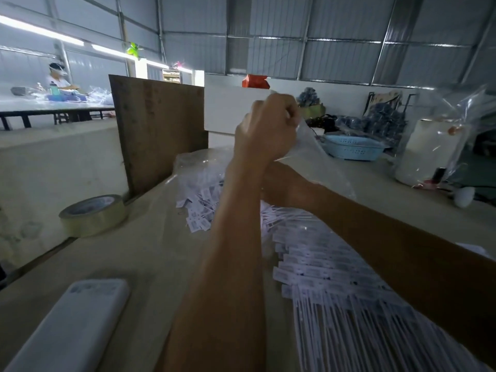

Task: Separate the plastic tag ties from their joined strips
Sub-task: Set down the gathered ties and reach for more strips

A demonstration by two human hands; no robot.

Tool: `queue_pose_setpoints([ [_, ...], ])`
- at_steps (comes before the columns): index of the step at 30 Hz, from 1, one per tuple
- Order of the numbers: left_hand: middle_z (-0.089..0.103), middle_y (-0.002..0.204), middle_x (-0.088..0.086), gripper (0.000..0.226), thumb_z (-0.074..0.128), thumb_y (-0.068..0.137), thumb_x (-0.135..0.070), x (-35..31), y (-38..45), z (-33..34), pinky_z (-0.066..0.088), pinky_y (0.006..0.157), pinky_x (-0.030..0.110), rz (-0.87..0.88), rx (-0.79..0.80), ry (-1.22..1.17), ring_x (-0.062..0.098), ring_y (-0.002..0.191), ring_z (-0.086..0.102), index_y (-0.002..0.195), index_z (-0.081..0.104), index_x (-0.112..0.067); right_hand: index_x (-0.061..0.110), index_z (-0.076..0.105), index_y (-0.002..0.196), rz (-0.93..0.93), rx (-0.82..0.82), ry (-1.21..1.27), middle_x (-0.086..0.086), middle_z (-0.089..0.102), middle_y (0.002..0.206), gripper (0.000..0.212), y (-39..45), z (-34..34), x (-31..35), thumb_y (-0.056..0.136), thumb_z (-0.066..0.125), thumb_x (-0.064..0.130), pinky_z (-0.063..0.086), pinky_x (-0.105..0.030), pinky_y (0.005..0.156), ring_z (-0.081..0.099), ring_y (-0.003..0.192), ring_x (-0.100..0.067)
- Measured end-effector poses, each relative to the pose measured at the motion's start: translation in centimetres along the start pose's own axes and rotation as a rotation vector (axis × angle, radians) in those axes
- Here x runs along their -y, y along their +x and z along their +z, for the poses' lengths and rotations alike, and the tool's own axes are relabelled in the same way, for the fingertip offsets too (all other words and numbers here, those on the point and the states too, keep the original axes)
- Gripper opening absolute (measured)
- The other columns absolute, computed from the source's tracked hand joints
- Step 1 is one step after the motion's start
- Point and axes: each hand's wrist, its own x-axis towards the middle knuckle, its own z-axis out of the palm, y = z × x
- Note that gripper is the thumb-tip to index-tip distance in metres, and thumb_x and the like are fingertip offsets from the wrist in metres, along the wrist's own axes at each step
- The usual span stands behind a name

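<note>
Head view: your left hand (268, 127) is raised, fist clenched on the clear bag (316, 157); your right hand, hidden behind that forearm, can't be read. Joined strips (335, 280) lie below on the bench (134, 253), long axis running away from you, nearer your right arm.

Nothing here reads clearly. The white tag ties (316, 275) carry small dark print on their flat heads, and so do the loose ones (200, 210) in the pile, but it's all too blurred to make out. The tape roll (92, 214) shows faint marks inside its core, also unreadable.
</note>
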Motion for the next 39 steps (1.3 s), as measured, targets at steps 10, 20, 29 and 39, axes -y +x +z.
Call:
queue_pose_setpoints([
  [10,0.064,0.078,-0.010,0.015,0.058,0.097,-0.013,-0.8,-0.1,-0.7,0.045,0.064,0.019,0.067,-0.083,-0.005,0.002,0.059,0.055,0.089,0.070,-0.020,0.017,0.064,0.118,0.366,0.253,-0.223,-0.014,0.060,0.123,0.043,-5.5,-0.7,-0.3,0.101,0.041,0.048,0.046,-0.043,0.085,0.057,0.110,-0.035],
  [20,0.070,0.081,-0.003,0.013,0.060,0.095,-0.019,-1.2,-0.3,-1.6,0.052,0.078,0.030,0.028,-0.019,0.021,0.015,0.078,0.066,0.095,0.072,-0.023,0.042,0.020,0.156,0.461,0.465,0.138,-0.003,0.032,0.161,0.059,-7.3,-3.0,-0.9,0.101,0.030,0.061,0.031,-0.045,0.114,0.036,0.144,-0.030],
  [29,0.066,0.104,-0.007,0.020,0.061,0.094,-0.040,-3.5,-0.6,-2.3,0.042,0.079,0.024,0.064,-0.005,0.025,0.009,0.089,0.059,0.110,0.068,-0.030,0.025,0.072,0.120,0.428,0.241,0.402,0.009,0.072,0.116,0.027,-21.7,-13.8,1.0,0.096,0.063,0.032,0.052,-0.017,0.085,0.066,0.097,0.001],
  [39,0.068,0.081,-0.004,0.016,0.062,0.095,-0.019,-11.6,-5.8,1.7,0.055,0.066,0.019,0.339,0.165,-0.153,0.007,0.071,0.063,0.110,0.069,-0.021,0.043,0.055,0.109,0.456,0.402,0.357,0.015,0.055,0.109,0.022,-30.4,-14.9,0.7,0.092,0.067,0.046,0.045,-0.030,0.088,0.049,0.101,-0.003],
])
